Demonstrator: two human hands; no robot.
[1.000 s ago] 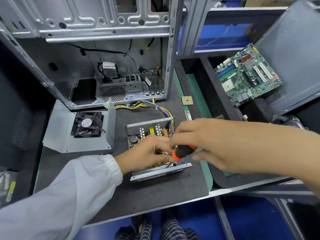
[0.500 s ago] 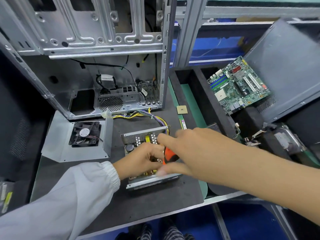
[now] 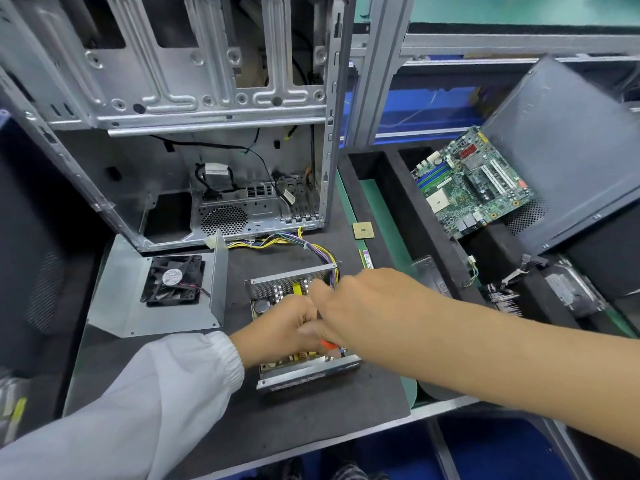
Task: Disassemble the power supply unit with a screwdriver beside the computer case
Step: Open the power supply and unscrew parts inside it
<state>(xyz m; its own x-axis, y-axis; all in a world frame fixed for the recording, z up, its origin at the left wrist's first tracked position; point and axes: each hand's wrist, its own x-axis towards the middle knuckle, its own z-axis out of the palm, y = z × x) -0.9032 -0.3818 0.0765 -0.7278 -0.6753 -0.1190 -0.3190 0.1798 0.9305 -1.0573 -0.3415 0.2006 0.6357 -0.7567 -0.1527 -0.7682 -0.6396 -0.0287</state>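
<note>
Over the power supply unit (image 3: 304, 370), right hand (image 3: 360, 306) grips the screwdriver (image 3: 329, 345); left hand (image 3: 280, 327) steadies.

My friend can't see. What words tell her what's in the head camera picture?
Two hands work an orange-handled screwdriver inside an opened metal power supply box, beside an empty silver computer case. A green motherboard lies to the right.

No readable text anywhere.
The fan (image 3: 172, 279) hub sticker, a white tag (image 3: 216, 170) inside the case (image 3: 214, 109), and motherboard (image 3: 471, 183) markings are too blurred to read.
</note>
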